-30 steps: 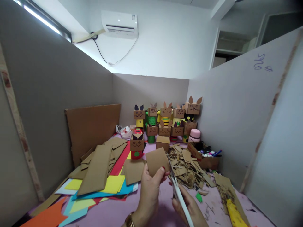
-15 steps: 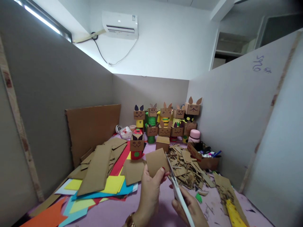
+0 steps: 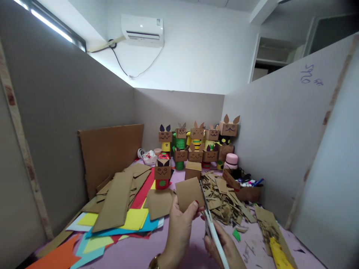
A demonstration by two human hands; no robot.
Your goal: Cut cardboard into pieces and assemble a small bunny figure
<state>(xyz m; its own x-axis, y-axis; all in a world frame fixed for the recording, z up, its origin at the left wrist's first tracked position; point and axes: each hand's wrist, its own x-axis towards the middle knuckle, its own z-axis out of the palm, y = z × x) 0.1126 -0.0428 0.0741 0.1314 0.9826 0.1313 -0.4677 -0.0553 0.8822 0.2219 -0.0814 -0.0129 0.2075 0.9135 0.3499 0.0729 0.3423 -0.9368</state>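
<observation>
A squarish piece of brown cardboard (image 3: 189, 192) is pinched between the thumb and fingers of my left hand (image 3: 181, 226), which has a watch at the wrist. My right hand (image 3: 221, 243) grips white-handled scissors (image 3: 213, 232). The scissor blades point upward along the right edge of the cardboard piece. A small box figure (image 3: 162, 173) with a drawn face and dark ears stands behind the cardboard, slightly left. More cardboard squares (image 3: 159, 203) lie on the table left of my left hand.
Cardboard scraps (image 3: 224, 200) are heaped at the right, beside a box of pens (image 3: 248, 190). Long cardboard strips (image 3: 116, 201) and coloured paper (image 3: 134, 219) cover the left. Several box figures (image 3: 196, 134) and a pink bottle (image 3: 231, 160) stand behind. A yellow tube (image 3: 279, 254) lies front right.
The cardboard piece and my left hand have shifted slightly right and down. The scissor blades look closer together along the cardboard's right edge.
</observation>
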